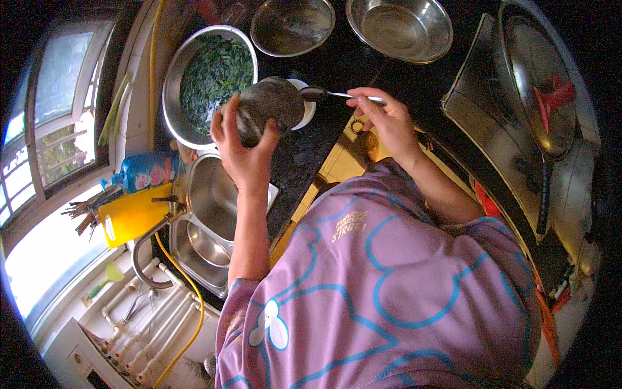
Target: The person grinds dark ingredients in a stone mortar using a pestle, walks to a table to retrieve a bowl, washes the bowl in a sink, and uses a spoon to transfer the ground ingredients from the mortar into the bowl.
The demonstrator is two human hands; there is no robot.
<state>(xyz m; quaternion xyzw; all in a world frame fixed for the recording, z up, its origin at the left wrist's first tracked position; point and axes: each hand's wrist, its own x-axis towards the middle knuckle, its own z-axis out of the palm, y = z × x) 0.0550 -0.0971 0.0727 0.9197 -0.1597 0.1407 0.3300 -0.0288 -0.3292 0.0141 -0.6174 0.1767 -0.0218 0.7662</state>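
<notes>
My left hand point(248, 141) grips a dark grey, rounded container point(272, 107) that is tipped on its side above the counter. A white edge point(307, 109) shows at its right end; I cannot tell whether it is the container's rim or a separate dish. My right hand point(381, 114) pinches the thin metal handle of a spoon point(335, 94) between thumb and fingers. The spoon's dark-looking head is at the white edge. Left of the container stands a large steel basin point(171, 97) of chopped dark green leaves point(214, 73), partly hidden by my left hand.
Two steel bowls point(291, 26) point(399, 29) stand at the back of the black counter point(301, 150). On the left are a double steel sink point(214, 194), a curved faucet point(141, 257), a blue bottle point(148, 171) and a yellow container point(136, 214). A lidded wok point(539, 82) sits right.
</notes>
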